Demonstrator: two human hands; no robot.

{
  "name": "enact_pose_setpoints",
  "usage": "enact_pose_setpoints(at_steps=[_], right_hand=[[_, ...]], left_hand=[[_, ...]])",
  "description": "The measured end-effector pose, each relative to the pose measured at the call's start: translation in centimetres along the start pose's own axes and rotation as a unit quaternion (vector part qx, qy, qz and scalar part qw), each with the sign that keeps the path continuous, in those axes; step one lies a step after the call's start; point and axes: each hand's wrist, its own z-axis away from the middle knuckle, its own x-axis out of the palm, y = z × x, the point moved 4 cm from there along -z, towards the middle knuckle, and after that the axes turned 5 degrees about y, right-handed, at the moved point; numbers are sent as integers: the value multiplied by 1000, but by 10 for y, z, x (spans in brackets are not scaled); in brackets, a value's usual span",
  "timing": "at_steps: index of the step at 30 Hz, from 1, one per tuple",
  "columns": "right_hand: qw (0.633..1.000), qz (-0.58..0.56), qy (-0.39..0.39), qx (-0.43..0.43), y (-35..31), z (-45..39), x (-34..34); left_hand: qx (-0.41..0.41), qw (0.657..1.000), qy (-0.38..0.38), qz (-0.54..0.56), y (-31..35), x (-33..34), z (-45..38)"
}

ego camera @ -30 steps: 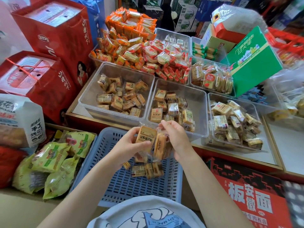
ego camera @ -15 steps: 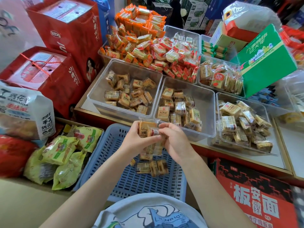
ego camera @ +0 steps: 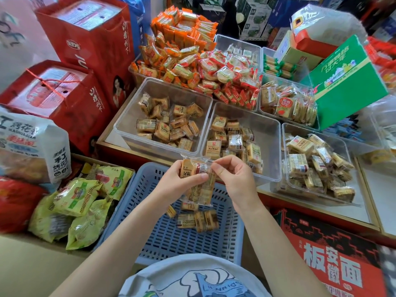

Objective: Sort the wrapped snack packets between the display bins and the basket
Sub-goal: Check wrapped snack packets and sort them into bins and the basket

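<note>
Your shop tabletop [ego camera: 321, 207] carries clear bins [ego camera: 128, 127] of wrapped snack packets [ego camera: 169, 127], stacked boxes behind, while over the blue basket [ego camera: 171, 239], which holds a few packets, your left hand [ego camera: 177, 185] grips several packets [ego camera: 199, 185] and your right hand [ego camera: 233, 179] pinches their wrapper.

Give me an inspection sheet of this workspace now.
Surface: wood-edged counter bearing clear bins.
Job's things: blue basket holds a few packets; near bins part-filled.
Clutter: green-yellow bags, red gift boxes, green carton.
Hands: left hand grips a bunch of packets; right hand pinches a wrapper edge with its fingers.
Cables: nothing seen.
Surroundings: stacked shop stock.
</note>
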Motion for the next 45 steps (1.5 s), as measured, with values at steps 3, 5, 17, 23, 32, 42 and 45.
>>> enact_pose_setpoints(at_steps=[3,5,17,23,32,42,45], right_hand=[[999,34,-41,7,-1,-2,1],[994,57,-88,30,-2,-3,4],[994,81,-74,-13,-10,-7,11],[999,36,8,-24,-15,-17,-9],[990,52,-130,3,-5,-1,5],[983,28,-180,-15,-2,2,14],[986,36,-161,-16,0,1,14]], left_hand=[[6,1000,-1,-7,-1,-1,1],[19,1000,-2,-24,0,-1,1],[41,996,-24,-76,0,0,-3],[-1,997,-55,-46,-3,9,-2],[-67,986,37,148,-4,4,-12],[-46,984,38,166,-6,-1,-3],[-55,981,34,182,-7,0,-2]])
